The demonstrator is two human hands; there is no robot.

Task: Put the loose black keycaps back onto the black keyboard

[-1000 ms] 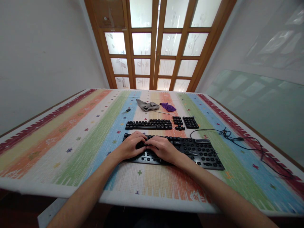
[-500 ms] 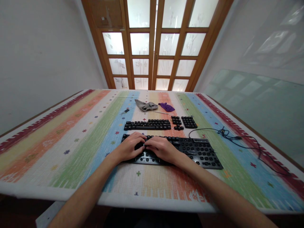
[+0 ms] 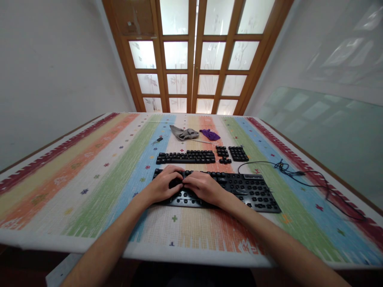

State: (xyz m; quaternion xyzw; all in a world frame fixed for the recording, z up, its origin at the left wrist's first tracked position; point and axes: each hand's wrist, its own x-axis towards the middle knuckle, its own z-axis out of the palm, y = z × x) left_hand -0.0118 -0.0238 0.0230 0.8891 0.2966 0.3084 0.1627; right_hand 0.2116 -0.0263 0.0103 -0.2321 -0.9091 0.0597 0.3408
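A black keyboard (image 3: 254, 195) with many keycaps off lies flat near the front of the table. My left hand (image 3: 163, 185) rests over its left part, thumb and index finger apart and curved toward the other hand. My right hand (image 3: 205, 186) lies just beside it, its thumb and fingers pressed together at the keyboard's top rows. The fingertips of both hands nearly meet there. Anything small in the right fingers is hidden. Behind the keyboard, loose black keycaps (image 3: 187, 156) stand in rows, with a number-pad block (image 3: 238, 154) at the right.
A grey cloth (image 3: 184, 133) and a purple cloth (image 3: 210, 134) lie farther back, a thin rod (image 3: 202, 141) in front of them. Left of these is a small dark tool (image 3: 158, 140). The keyboard's black cable (image 3: 314, 184) tangles off to the right across the striped tablecloth (image 3: 98, 199).
My right fingertips have shifted very slightly at the keyboard's top rows. Otherwise the hands, the keyboard and the loose keycaps stay in place.
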